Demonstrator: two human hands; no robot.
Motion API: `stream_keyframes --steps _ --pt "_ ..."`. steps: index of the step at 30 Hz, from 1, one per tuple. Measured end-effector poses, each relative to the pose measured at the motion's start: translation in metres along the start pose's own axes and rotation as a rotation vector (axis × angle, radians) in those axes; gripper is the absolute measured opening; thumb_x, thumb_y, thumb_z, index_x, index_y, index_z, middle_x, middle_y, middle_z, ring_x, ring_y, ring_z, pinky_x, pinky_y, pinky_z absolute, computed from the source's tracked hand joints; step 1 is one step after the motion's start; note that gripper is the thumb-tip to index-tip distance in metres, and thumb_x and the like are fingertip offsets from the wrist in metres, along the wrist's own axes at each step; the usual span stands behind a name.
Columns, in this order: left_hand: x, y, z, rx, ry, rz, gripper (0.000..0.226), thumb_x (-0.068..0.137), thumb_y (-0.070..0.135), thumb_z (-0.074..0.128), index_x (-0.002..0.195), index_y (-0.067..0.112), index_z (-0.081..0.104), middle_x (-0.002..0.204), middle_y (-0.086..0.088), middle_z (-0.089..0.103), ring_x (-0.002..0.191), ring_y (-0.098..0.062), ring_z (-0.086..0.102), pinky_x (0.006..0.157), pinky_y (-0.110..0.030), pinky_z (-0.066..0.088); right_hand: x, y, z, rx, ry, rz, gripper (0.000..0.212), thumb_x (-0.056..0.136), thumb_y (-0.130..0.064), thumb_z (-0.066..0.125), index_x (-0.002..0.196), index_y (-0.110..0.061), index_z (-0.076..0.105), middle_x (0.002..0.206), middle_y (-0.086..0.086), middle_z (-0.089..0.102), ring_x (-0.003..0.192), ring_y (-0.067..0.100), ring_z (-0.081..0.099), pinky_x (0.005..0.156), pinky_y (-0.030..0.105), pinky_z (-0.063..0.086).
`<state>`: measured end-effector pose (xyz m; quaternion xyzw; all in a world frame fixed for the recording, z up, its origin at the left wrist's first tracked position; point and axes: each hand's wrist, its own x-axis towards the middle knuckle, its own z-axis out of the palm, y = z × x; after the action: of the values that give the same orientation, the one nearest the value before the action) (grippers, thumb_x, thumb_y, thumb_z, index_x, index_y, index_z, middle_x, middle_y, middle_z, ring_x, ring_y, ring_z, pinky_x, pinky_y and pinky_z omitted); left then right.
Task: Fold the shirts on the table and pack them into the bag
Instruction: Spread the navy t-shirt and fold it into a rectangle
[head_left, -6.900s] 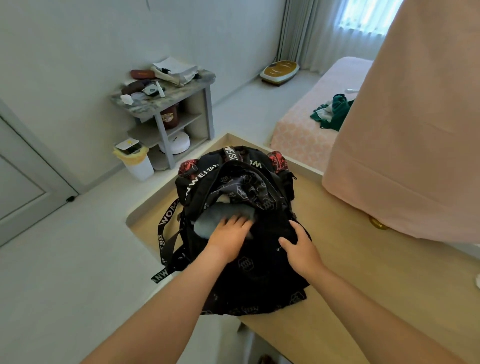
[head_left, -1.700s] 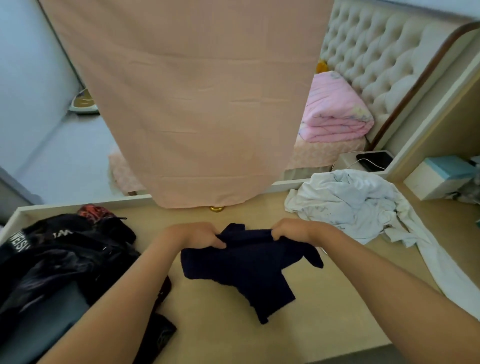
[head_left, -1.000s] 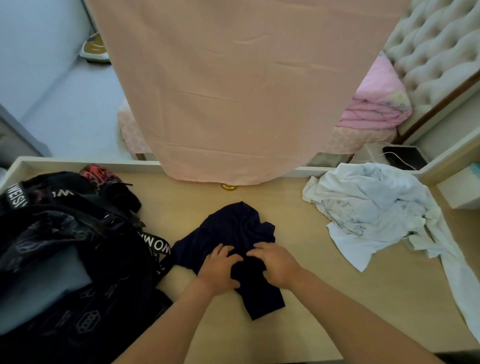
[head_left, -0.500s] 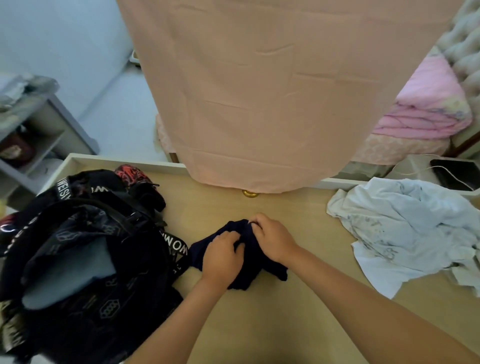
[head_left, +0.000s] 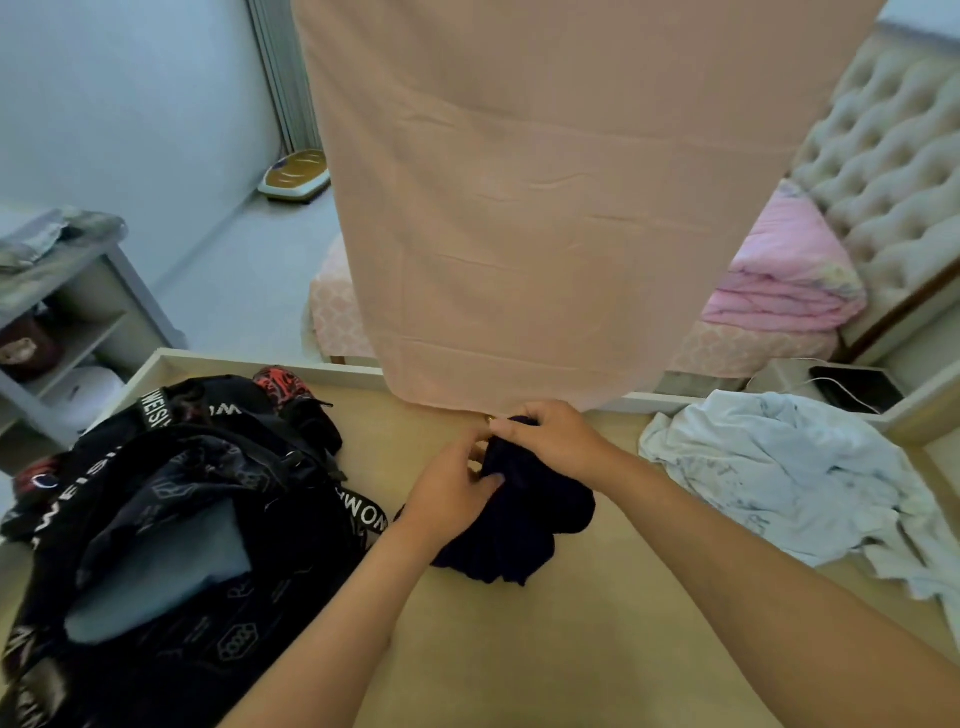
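Observation:
A bunched dark navy shirt (head_left: 524, 525) hangs between both hands, its lower part touching the wooden table (head_left: 545, 649). My left hand (head_left: 447, 493) grips its left side and my right hand (head_left: 550, 441) grips its top, slightly higher. The open black backpack (head_left: 171, 525) with white lettered straps lies at the left, a folded grey-blue garment (head_left: 161, 571) showing inside its mouth. A crumpled white shirt (head_left: 789, 473) lies on the table at the right.
A large peach cloth (head_left: 545, 208) hangs down to the table's far edge. Behind it are a bed with a pink quilt (head_left: 784, 280) and a tufted headboard. A grey shelf unit (head_left: 67, 301) stands at the left, a black device (head_left: 857, 384) at the far right.
The navy shirt went from spread flat to bunched, and both hands have lifted its upper part off the table. The view has shifted slightly.

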<state>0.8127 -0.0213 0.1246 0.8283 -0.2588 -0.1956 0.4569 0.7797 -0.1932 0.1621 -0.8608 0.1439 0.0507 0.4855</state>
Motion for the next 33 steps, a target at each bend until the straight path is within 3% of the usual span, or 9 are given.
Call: stream_keyframes --steps 5,8,10,13,16,20,23,29,33 --pt "0.007 -0.004 -0.024 0.345 0.143 0.085 0.017 0.087 0.008 0.049 0.088 0.012 0.066 0.081 -0.002 0.067 0.076 -0.022 0.061 0.066 -0.031 0.045 -0.031 -0.003 -0.023 -0.358 -0.128 0.016 0.017 0.075 -0.019 0.078 0.077 -0.026 0.062 0.078 -0.005 0.066 0.076 0.018 0.066 0.067 0.032 0.052" --pt "0.012 0.018 -0.042 0.433 0.043 0.223 0.026 0.085 0.0 0.045 0.064 0.012 0.054 0.064 -0.001 0.055 0.067 -0.024 0.052 0.059 -0.03 0.039 -0.045 -0.001 -0.034 -0.632 -0.121 0.101 0.014 0.078 -0.032 0.073 0.091 -0.029 0.07 0.084 -0.007 0.068 0.079 0.015 0.063 0.071 0.032 0.053" --pt "0.018 0.033 -0.052 0.468 -0.062 0.272 0.037 0.084 -0.001 0.043 0.056 0.024 0.042 0.061 0.009 0.044 0.068 -0.02 0.047 0.06 -0.027 0.033 -0.059 -0.009 -0.044 -0.71 -0.142 0.212 0.016 0.087 -0.039 0.07 0.076 -0.029 0.064 0.073 -0.008 0.061 0.069 0.011 0.057 0.06 0.023 0.043" --pt "0.034 0.046 -0.063 0.599 -0.139 0.296 0.035 0.088 0.005 0.04 0.061 0.026 0.044 0.066 0.011 0.046 0.075 -0.018 0.048 0.067 -0.028 0.031 -0.081 -0.013 -0.059 -0.348 -0.187 0.369 0.02 0.09 -0.041 0.069 0.075 -0.028 0.065 0.074 -0.008 0.068 0.066 0.008 0.066 0.058 0.018 0.046" --pt "0.049 0.058 -0.065 0.7 0.027 0.404 0.025 0.091 0.011 0.04 0.078 0.017 0.06 0.074 0.002 0.058 0.076 -0.023 0.053 0.065 -0.031 0.032 -0.092 -0.007 -0.07 -0.113 -0.078 0.336 0.009 0.092 -0.038 0.069 0.09 -0.029 0.071 0.083 -0.009 0.073 0.072 0.007 0.07 0.067 0.021 0.056" --pt "0.072 0.05 -0.031 0.756 0.268 0.492 0.024 0.089 0.006 0.047 0.106 0.017 0.061 0.1 -0.004 0.061 0.093 -0.027 0.051 0.078 -0.036 0.035 -0.07 0.037 -0.077 -0.354 0.444 0.239 0.026 0.092 -0.027 0.066 0.117 -0.018 0.063 0.111 0.003 0.068 0.104 0.027 0.064 0.089 0.039 0.052" --pt "0.062 0.026 0.012 0.674 0.287 0.412 0.046 0.075 -0.006 0.054 0.114 0.017 0.059 0.108 -0.005 0.057 0.099 -0.028 0.05 0.081 -0.035 0.035 -0.069 0.069 -0.068 -0.645 0.565 0.205 0.051 0.087 -0.017 0.065 0.136 -0.02 0.05 0.134 0.01 0.052 0.122 0.033 0.049 0.099 0.045 0.042" --pt "0.028 -0.044 0.084 0.678 -0.338 0.287 0.053 0.084 -0.002 0.05 0.129 0.026 0.056 0.132 0.003 0.053 0.119 -0.021 0.046 0.101 -0.034 0.036 -0.077 0.131 -0.009 -0.6 0.081 0.097 0.051 0.087 -0.006 0.057 0.133 -0.027 0.059 0.152 -0.004 0.043 0.139 0.018 0.041 0.113 0.036 0.032" --pt "0.011 -0.089 0.104 0.567 -0.512 0.044 0.051 0.09 0.006 0.049 0.138 0.022 0.05 0.136 0.001 0.051 0.127 -0.02 0.046 0.109 -0.033 0.036 -0.08 0.158 0.032 -0.671 -0.241 0.101 0.067 0.088 -0.009 0.058 0.15 -0.028 0.04 0.164 -0.005 0.02 0.148 0.019 0.023 0.118 0.042 0.025"
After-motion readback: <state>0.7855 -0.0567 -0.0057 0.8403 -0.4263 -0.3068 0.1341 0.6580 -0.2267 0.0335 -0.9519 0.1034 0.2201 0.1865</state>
